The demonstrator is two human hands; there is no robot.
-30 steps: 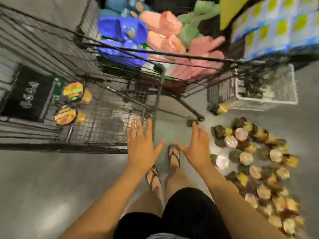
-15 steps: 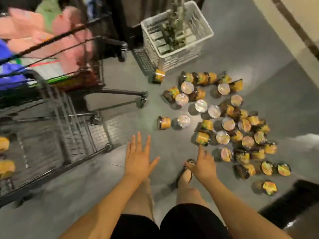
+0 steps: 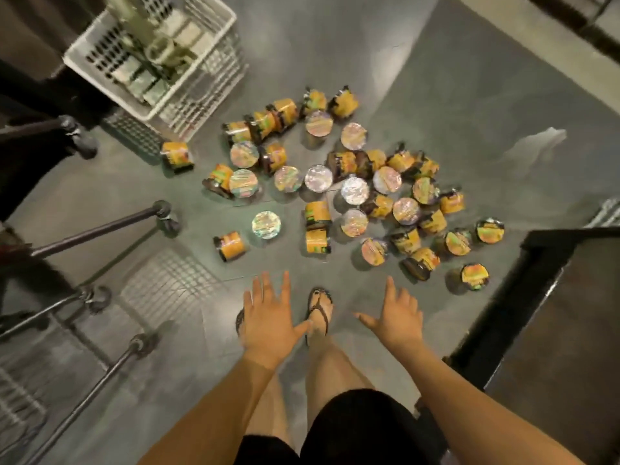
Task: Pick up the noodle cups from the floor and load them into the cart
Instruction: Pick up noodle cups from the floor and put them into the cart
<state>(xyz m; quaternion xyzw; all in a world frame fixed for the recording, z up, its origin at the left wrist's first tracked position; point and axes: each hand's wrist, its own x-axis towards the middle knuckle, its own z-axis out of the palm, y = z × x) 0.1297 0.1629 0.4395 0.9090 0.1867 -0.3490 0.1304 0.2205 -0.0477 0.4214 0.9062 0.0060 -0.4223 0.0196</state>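
Head view is swinging off cart (image 3: 100,226) onto cups (image 3: 318,177); left hand (image 3: 268,325) and right hand (image 3: 397,318) are hovering spread wide, holding nothing; next pickup likely coming.

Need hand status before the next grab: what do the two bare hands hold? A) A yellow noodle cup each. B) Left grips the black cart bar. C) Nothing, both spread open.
C: left hand and right hand show straight, empty fingers, short of the yellow foil-lidded noodle cups.

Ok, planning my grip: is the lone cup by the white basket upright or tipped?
Tipped: that cup lies sideways, yellow wall showing.
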